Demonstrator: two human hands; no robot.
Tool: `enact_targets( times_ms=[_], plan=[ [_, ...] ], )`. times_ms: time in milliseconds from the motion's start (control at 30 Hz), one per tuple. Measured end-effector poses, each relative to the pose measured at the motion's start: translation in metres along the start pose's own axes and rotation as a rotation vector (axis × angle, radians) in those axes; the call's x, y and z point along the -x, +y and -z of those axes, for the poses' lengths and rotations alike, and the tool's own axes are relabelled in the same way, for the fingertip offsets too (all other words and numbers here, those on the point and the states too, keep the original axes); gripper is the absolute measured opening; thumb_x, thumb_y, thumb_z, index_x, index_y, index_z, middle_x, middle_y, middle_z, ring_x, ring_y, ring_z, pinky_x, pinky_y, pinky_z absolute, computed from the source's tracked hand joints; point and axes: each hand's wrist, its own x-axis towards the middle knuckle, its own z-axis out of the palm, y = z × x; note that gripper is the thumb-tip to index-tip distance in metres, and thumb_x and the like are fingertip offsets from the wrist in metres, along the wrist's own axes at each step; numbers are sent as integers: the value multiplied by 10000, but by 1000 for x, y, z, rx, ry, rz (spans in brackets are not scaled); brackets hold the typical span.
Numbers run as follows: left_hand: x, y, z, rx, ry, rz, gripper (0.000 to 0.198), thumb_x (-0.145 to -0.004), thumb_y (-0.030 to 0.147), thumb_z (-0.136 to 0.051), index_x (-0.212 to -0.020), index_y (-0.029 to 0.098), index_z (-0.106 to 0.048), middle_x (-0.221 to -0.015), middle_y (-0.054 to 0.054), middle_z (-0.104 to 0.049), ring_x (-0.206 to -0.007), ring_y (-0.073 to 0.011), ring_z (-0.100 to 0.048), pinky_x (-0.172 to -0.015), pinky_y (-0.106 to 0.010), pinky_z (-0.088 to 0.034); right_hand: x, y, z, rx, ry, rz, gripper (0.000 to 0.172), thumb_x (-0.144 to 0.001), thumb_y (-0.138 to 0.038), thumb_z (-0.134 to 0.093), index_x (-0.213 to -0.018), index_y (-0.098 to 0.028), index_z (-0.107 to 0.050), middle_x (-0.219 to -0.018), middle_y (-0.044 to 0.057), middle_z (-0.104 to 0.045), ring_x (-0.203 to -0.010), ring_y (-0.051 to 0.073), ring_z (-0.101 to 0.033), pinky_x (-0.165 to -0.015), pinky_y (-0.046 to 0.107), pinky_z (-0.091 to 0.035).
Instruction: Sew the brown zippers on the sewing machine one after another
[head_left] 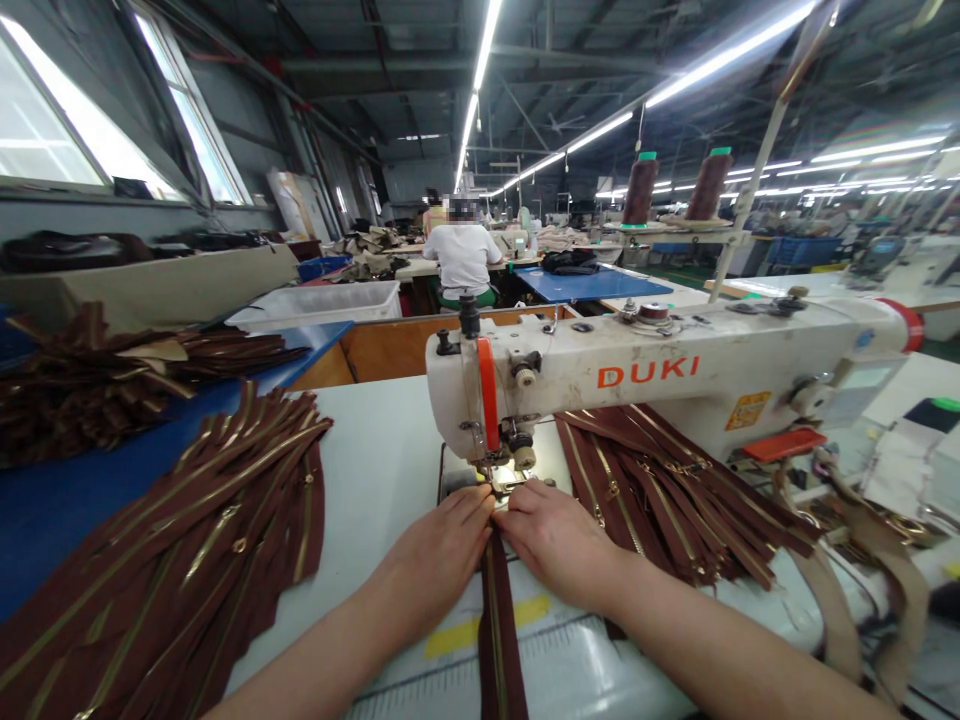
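A brown zipper with brass-coloured teeth runs from the table's front edge up to the needle area of the white sewing machine. My left hand lies at the left of its upper end, fingers pressed together on it close under the presser foot. From the right, my right hand pinches the same end, its fingertips nearly meeting the left ones. The zipper's end is hidden beneath my fingers. One pile of brown zippers lies left of my hands. Another zipper pile sits under the machine arm.
More brown zippers are heaped on a blue surface at far left. Two thread cones stand above the machine. Beige straps hang at the right. A white bin and a seated person are ahead.
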Motion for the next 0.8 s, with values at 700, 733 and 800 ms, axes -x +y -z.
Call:
enact_targets(
  times_ms=[700, 733, 800],
  plan=[
    [2, 6, 3, 162, 48, 154, 260, -911, 117, -389, -1088, 168, -573, -1017, -79, -604, -959, -221, -574, -904, -422, -492, -1, 2, 1, 20, -4, 47, 168, -926, -155, -460, -963, -150, -624, -915, 65, -610, -891, 201, -503, -806, 307, -430],
    [1, 6, 3, 156, 46, 148, 260, -908, 110, -389, -1081, 168, -574, -1006, -77, -605, -951, -223, -574, -901, -423, -491, -1, 2, 2, 25, -3, 47, 168, -926, -155, -459, -960, -150, -623, -913, 63, -610, -888, 200, -505, -802, 304, -431],
    [0, 7, 4, 145, 40, 148, 260, -904, 103, -387, -1072, 168, -575, -998, -76, -606, -942, -225, -574, -890, -424, -491, -1, 2, 1, 32, 0, 49, 166, -928, -162, -458, -950, -149, -622, -895, 58, -608, -873, 198, -506, -793, 300, -433]
  ],
)
